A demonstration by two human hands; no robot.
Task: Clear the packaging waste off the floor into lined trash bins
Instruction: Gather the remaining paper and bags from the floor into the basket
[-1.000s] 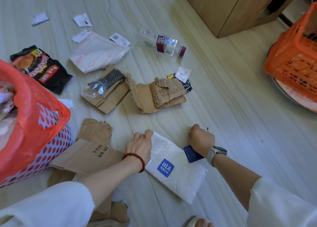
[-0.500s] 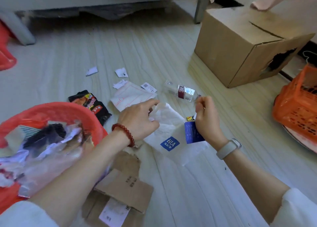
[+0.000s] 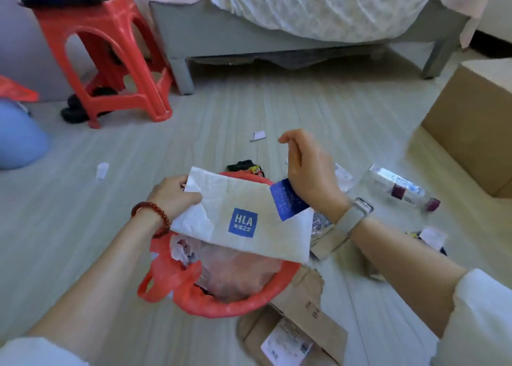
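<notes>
A white plastic mailer bag with a blue HLA logo hangs flat just above the trash bin with its red liner, which holds crumpled plastic and paper. My left hand pinches the bag's left edge. My right hand is at the bag's right end, with a blue card sticking out from under its palm. Its thumb sticks out and its fingers are hidden behind the hand.
Torn brown cardboard lies right of the bin. A clear plastic bottle, a black snack wrapper and paper scraps litter the floor. A cardboard box stands right, a red stool and a bed behind.
Both hands have lifted the white bag and blue card off the floor and carried them left, over the red-lined bin. The view has tilted up toward the bed.
</notes>
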